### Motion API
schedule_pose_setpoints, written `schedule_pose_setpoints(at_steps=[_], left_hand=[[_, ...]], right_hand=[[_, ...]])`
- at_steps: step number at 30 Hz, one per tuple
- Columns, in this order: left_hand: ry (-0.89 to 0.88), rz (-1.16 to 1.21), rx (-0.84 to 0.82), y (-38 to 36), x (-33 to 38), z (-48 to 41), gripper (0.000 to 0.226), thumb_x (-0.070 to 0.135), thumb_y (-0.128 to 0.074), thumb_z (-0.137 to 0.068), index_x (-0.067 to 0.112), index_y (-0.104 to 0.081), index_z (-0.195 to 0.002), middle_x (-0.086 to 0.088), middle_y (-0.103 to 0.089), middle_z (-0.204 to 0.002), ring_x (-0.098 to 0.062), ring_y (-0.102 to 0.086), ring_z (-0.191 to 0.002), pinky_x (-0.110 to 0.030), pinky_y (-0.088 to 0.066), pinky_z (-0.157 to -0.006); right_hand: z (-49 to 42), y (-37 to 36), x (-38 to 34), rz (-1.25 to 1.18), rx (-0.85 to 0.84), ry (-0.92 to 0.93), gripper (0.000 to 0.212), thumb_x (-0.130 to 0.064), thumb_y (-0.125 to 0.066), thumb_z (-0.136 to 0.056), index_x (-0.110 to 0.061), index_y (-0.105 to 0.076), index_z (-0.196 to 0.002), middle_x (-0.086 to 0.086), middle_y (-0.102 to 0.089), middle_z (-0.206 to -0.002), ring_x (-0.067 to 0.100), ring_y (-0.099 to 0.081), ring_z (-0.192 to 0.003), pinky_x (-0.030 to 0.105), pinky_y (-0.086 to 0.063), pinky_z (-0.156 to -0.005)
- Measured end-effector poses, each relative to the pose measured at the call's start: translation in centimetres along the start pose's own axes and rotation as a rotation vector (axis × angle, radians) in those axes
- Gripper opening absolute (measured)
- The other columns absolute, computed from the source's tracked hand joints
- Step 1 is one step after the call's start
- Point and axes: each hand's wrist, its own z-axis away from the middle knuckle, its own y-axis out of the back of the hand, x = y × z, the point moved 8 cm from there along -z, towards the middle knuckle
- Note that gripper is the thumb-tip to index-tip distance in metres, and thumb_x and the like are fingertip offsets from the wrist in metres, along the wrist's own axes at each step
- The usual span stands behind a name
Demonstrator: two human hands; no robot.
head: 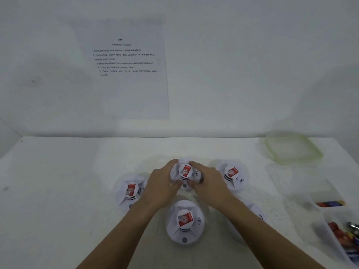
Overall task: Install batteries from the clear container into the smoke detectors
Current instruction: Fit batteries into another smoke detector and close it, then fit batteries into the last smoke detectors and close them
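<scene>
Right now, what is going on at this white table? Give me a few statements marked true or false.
1. The left hand and right hand both grip the middle white round smoke detector. True.
2. The clear plastic lid with a green rim covers the clear container of batteries. False: it lies apart, further back on the white table.
3. A printed paper sheet hangs on the wall. True.
4. The nearest white smoke detector is being held. False: no hand touches it.
</scene>
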Motion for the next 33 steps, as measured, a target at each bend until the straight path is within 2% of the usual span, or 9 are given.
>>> schedule_pose_setpoints(at_steps=[2,5,10,12,17,21,25,28,33], left_hand=[[-0.004,0.003,-0.004,0.0,-0.1,-0.1,0.046,0.022,-0.068,-0.095,0.022,-0.053,-0.139,0.000,-0.067,-0.130,-0.011,-0.063,-0.105,0.002,-0.034,-0.075],[-0.007,-0.004,-0.018,-0.1,-0.2,-0.3,0.047,0.023,-0.067,-0.096,0.023,-0.052,-0.141,0.002,-0.067,-0.130,-0.004,-0.056,-0.095,0.004,-0.032,-0.068],[-0.019,0.021,-0.019,0.9,-0.1,0.4,0.046,0.031,-0.068,-0.096,0.028,-0.054,-0.139,0.006,-0.065,-0.130,-0.006,-0.061,-0.096,-0.018,-0.047,-0.087],[-0.023,0.048,0.048,2.9,-0.3,1.2,0.039,0.035,-0.069,-0.094,0.035,-0.059,-0.131,0.016,-0.064,-0.118,0.002,-0.063,-0.086,-0.015,-0.051,-0.081],[-0.016,0.105,0.254,9.5,-2.9,4.9,0.022,0.023,-0.072,-0.091,0.039,-0.067,-0.105,0.015,-0.070,-0.092,-0.003,-0.066,-0.080,-0.011,-0.049,-0.061],[0.071,0.034,0.239,11.1,-6.9,7.4,0.026,0.028,-0.068,-0.093,0.044,-0.061,-0.112,0.022,-0.061,-0.109,0.002,-0.060,-0.096,-0.019,-0.050,-0.077],[0.195,0.116,0.047,9.0,-8.5,8.3,0.054,0.020,-0.069,-0.094,0.018,-0.047,-0.143,0.007,-0.052,-0.138,-0.012,-0.053,-0.124,-0.012,-0.038,-0.097],[0.157,0.040,-0.013,8.4,-9.0,8.3,0.084,0.037,-0.084,-0.079,0.031,-0.039,-0.149,0.005,-0.045,-0.148,-0.016,-0.043,-0.136,-0.029,-0.036,-0.114],[0.110,-0.017,-0.010,8.6,-9.6,7.9,0.090,0.045,-0.088,-0.071,0.036,-0.041,-0.147,-0.002,-0.045,-0.151,-0.024,-0.042,-0.139,-0.037,-0.037,-0.114]], right_hand=[[-0.2,-0.5,0.6,0.042,-0.013,-0.030,0.050,-0.022,-0.069,-0.093,-0.019,-0.056,-0.141,0.005,-0.070,-0.124,0.023,-0.064,-0.109,0.036,-0.049,-0.104],[-0.5,-0.8,0.8,0.128,-0.041,-0.056,0.050,-0.025,-0.066,-0.093,-0.020,-0.054,-0.141,0.006,-0.069,-0.120,0.027,-0.062,-0.108,0.045,-0.050,-0.101],[-0.1,0.3,-0.6,0.167,0.036,0.009,0.052,-0.024,-0.064,-0.095,-0.017,-0.050,-0.145,0.004,-0.061,-0.138,0.024,-0.054,-0.127,0.036,-0.045,-0.109],[0.4,1.0,-2.2,0.209,0.103,0.064,0.048,-0.030,-0.061,-0.097,-0.021,-0.051,-0.143,-0.001,-0.058,-0.141,0.020,-0.050,-0.131,0.028,-0.039,-0.109],[1.7,0.8,-6.6,-0.144,0.091,0.126,0.026,-0.015,-0.067,-0.094,-0.024,-0.067,-0.119,-0.008,-0.069,-0.106,0.001,-0.063,-0.087,0.012,-0.051,-0.079],[1.8,-2.9,-7.9,-0.158,-0.063,0.136,0.032,-0.017,-0.070,-0.092,-0.026,-0.064,-0.123,-0.009,-0.066,-0.106,0.002,-0.063,-0.093,0.017,-0.054,-0.081],[1.6,-6.7,-9.1,0.003,-0.249,0.171,0.047,-0.021,-0.072,-0.090,-0.015,-0.058,-0.135,0.002,-0.063,-0.125,0.011,-0.059,-0.109,0.026,-0.051,-0.093],[1.1,-8.9,-10.1,0.140,-0.372,0.207,0.048,-0.024,-0.080,-0.079,-0.011,-0.061,-0.121,0.004,-0.066,-0.114,0.022,-0.058,-0.104,0.039,-0.049,-0.092],[0.4,-10.7,-9.9,0.172,-0.366,0.180,0.061,-0.040,-0.083,-0.073,-0.017,-0.061,-0.125,0.004,-0.068,-0.117,0.024,-0.062,-0.106,0.045,-0.052,-0.094]])
